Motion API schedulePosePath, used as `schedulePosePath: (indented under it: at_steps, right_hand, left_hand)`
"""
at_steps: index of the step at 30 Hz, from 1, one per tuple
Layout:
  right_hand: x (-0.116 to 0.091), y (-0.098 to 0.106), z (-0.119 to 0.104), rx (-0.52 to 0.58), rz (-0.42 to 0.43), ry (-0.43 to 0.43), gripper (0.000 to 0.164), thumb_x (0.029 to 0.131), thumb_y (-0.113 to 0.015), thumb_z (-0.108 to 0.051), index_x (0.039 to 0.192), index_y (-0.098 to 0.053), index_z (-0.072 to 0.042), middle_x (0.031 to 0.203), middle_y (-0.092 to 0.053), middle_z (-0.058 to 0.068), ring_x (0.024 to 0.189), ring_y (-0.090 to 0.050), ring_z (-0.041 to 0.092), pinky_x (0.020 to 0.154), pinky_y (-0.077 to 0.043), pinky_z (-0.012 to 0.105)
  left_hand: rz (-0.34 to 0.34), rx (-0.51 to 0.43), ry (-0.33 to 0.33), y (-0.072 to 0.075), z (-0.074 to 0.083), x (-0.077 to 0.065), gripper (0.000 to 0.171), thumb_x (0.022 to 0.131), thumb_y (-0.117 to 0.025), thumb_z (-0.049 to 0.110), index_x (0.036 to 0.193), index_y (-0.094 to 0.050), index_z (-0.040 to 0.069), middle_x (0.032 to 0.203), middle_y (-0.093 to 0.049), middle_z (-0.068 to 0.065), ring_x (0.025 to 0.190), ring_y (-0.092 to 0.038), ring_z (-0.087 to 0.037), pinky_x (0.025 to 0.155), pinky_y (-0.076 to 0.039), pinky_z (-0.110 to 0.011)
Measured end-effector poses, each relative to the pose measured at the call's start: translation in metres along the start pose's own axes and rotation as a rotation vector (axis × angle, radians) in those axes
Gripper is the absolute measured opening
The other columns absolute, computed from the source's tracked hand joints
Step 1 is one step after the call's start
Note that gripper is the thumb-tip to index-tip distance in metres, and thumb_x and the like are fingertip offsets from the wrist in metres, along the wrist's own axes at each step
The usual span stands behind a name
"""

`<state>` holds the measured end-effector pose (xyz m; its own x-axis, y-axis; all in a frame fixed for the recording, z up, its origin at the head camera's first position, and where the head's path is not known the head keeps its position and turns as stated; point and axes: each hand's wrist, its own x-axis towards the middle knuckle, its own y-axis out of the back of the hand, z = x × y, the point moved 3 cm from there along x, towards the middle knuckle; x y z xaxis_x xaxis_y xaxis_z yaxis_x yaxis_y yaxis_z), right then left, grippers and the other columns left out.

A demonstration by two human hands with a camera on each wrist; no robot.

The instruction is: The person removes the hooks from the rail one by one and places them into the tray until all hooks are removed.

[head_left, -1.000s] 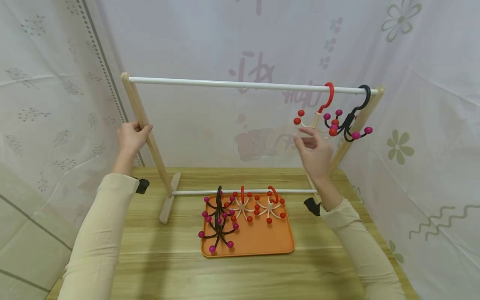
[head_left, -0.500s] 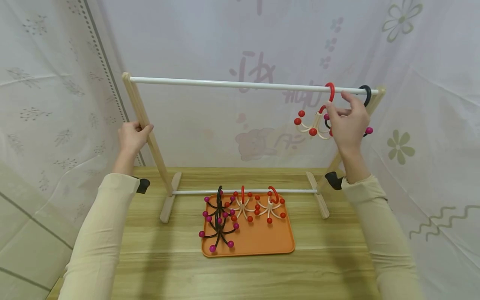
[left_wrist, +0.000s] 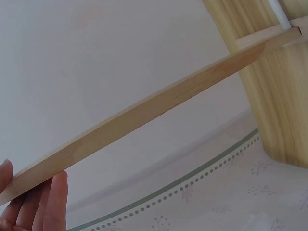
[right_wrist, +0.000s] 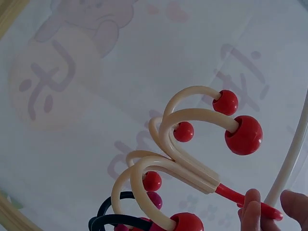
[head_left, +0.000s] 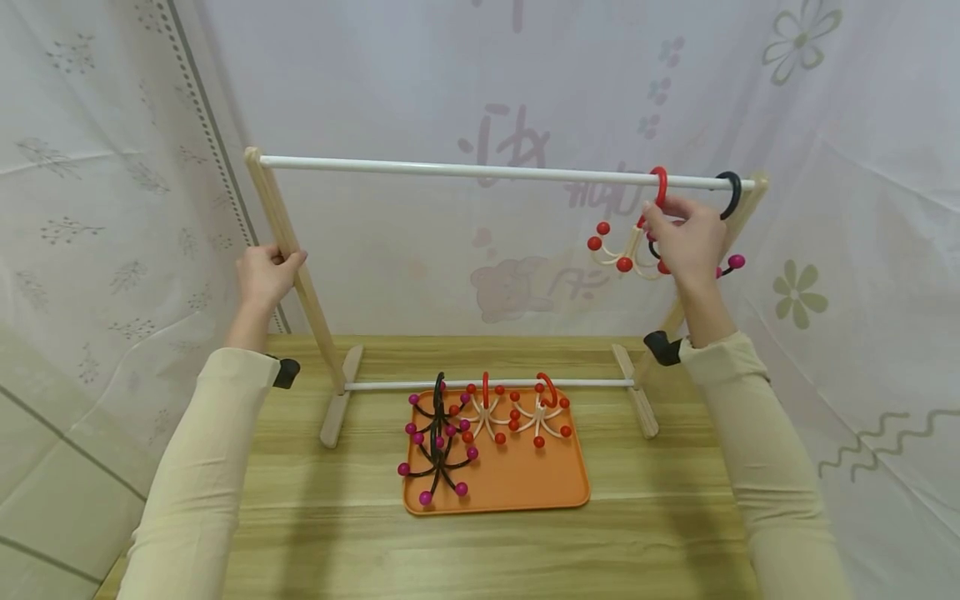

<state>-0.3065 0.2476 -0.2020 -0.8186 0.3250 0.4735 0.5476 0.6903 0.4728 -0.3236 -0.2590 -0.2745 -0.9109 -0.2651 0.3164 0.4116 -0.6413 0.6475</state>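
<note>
My left hand (head_left: 266, 273) grips the left wooden post (head_left: 315, 317) of a rack about midway up; the left wrist view shows fingers (left_wrist: 57, 199) under the post. At the right end of the white top rod (head_left: 465, 169) hangs a cream multi-armed hook hanger (head_left: 634, 242) with red ball tips and a red hook. My right hand (head_left: 690, 242) pinches this red hook (right_wrist: 233, 194) just below the rod. Beside it a black hanger (head_left: 729, 196) with magenta balls hangs nearer the right post, partly hidden behind my right hand.
An orange tray (head_left: 525, 487) lies on the wooden table (head_left: 495, 550) under the rack. On it stand two black hangers (head_left: 438, 462) with magenta balls and two cream hangers (head_left: 540, 417) with red hooks. A white lower bar (head_left: 390, 386) runs behind them. Patterned cloth surrounds the table.
My right hand has risen from the cream hanger's arms, moved right across the black hanger, then back slightly left onto the red hook. My left hand stays on the post.
</note>
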Motion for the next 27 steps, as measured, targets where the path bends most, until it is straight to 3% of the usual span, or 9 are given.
schedulePosePath:
  at_steps: [5,12,23,27]
  right_hand:
    - [0.002,-0.001,0.001,0.048,0.000,-0.036,0.045,0.083,-0.056,-0.042,0.115,-0.060,-0.011,0.104,-0.062,0.007,0.084,-0.060,0.015,0.066,-0.046,0.021]
    - [0.004,-0.001,0.002,0.103,0.005,-0.039,0.043,0.083,-0.057,-0.040,0.113,-0.061,-0.009,0.098,-0.063,0.007,0.085,-0.061,0.018,0.067,-0.046,0.019]
    - [0.004,0.004,-0.002,0.241,0.058,0.071,0.036,0.082,-0.061,-0.030,0.108,-0.062,-0.005,0.094,-0.064,0.006,0.078,-0.061,0.009,0.074,-0.045,0.020]
    - [-0.002,0.006,-0.008,0.318,0.063,0.142,0.032,0.082,-0.063,-0.023,0.105,-0.063,-0.001,0.087,-0.064,0.006,0.075,-0.060,0.010,0.070,-0.046,0.018]
  left_hand:
    - [0.003,0.009,-0.014,0.000,-0.001,0.001,0.042,0.090,-0.046,0.031,0.093,-0.060,-0.009,0.092,-0.059,-0.025,0.071,-0.047,-0.025,0.051,-0.037,-0.027]
    - [-0.003,-0.004,-0.007,0.000,-0.002,0.000,0.043,0.091,-0.046,0.031,0.092,-0.060,-0.009,0.092,-0.058,-0.026,0.073,-0.046,-0.027,0.053,-0.037,-0.030]
    - [-0.010,-0.007,0.002,0.001,-0.001,-0.001,0.046,0.091,-0.044,0.033,0.096,-0.059,-0.010,0.094,-0.057,-0.026,0.076,-0.047,-0.028,0.056,-0.038,-0.032]
    - [-0.006,-0.009,0.002,0.001,-0.001,0.000,0.043,0.091,-0.046,0.032,0.093,-0.059,-0.009,0.092,-0.058,-0.026,0.073,-0.047,-0.027,0.054,-0.037,-0.030]
